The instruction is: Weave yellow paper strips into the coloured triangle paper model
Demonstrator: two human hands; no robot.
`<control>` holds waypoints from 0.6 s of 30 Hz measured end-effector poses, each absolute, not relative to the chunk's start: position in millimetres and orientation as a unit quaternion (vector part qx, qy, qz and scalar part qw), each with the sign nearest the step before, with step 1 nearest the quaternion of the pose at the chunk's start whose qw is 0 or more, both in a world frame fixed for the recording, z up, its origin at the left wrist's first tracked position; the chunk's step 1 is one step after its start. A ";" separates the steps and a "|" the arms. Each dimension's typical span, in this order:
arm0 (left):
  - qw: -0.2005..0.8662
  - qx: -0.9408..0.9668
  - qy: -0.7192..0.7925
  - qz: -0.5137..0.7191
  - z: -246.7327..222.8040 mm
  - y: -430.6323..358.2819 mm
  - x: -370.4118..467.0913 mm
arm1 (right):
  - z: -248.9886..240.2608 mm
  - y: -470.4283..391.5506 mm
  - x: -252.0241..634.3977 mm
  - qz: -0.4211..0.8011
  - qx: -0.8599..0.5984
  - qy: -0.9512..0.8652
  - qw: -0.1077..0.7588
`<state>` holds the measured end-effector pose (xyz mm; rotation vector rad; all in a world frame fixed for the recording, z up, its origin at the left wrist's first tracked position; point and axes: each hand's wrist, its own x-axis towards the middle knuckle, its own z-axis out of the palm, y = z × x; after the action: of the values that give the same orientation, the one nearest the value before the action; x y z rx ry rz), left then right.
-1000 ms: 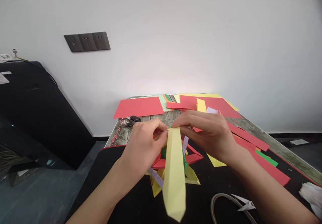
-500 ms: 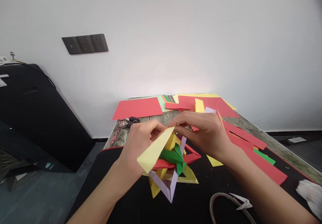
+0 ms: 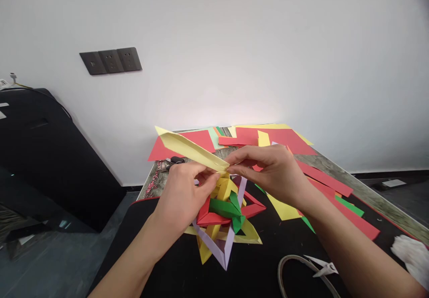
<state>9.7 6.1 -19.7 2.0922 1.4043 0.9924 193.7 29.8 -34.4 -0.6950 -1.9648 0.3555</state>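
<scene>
A star-shaped origami model [image 3: 223, 208] of interlocked red, green, yellow and lilac folded strips is between my hands, low over the black mat [image 3: 161, 262]. My left hand [image 3: 182, 190] is closed, thumb and fingers pinching the model's upper part. A pale yellow folded paper strip [image 3: 191, 149] slants from there up to the left, creased lengthwise like a shallow trough. With thumb and forefinger, my right hand [image 3: 268, 164] pinches this strip's lower right end, where it meets the model's top. The exact joint is partly hidden by my fingertips.
Red paper sheets [image 3: 357, 220] and a yellow piece [image 3: 283, 208] lie at the right. More red sheets [image 3: 278, 138] are at the back by the wall. White-bladed scissors [image 3: 323, 267], a roll of tape [image 3: 280, 271] and crumpled white tissue [image 3: 410, 253] lie front right.
The pale yellow strip has swung from pointing down toward me to pointing up and left, away from me. Both hands stay at the model's top; more of the model's red and yellow parts shows.
</scene>
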 end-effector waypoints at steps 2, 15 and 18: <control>0.214 0.751 0.513 0.357 -19.7 5.7 9.8 | -33.9 29.2 194.6 0.139 -0.290 -0.811 0.488; 0.220 0.740 0.524 0.360 -18.4 3.3 10.9 | -34.8 25.6 194.8 -0.024 -0.228 -0.847 0.480; 0.225 0.744 0.509 0.371 -18.9 3.6 10.8 | -35.9 23.8 194.6 -0.042 -0.221 -0.847 0.481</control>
<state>10.8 3.6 -18.9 2.0520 1.4040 1.0224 194.6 23.8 -35.9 -0.5398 -2.0667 -0.1032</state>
